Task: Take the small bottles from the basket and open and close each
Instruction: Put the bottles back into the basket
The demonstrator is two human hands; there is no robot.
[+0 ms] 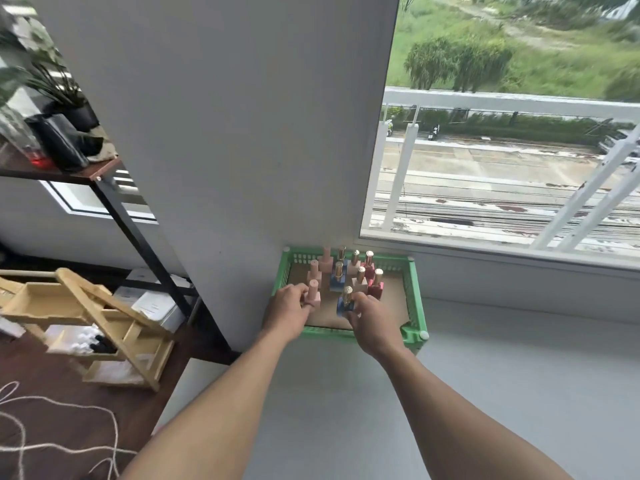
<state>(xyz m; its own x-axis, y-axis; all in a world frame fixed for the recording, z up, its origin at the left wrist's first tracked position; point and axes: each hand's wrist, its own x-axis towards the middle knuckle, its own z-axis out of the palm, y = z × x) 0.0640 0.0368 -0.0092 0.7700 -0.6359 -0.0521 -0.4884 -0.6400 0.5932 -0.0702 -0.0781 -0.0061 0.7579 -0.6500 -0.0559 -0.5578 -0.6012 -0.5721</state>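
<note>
A green plastic basket [414, 299] sits on a white ledge against the wall, below a window. Several small upright bottles stand inside it, pink, blue and dark red, most with gold caps. My left hand [289, 311] reaches into the basket's left front, fingers closed around a pink bottle with a pink cap [313, 294]. My right hand [372, 320] is at the front middle, fingers gripping a blue bottle with a gold cap [346, 302]. Both bottles still rest near the basket floor.
The white ledge [485, 393] stretches toward me and to the right. A grey wall panel [225, 133] rises right behind the basket. A black metal shelf [104, 188] and a wooden rack [90, 317] stand to the left, lower down, with cord on the floor.
</note>
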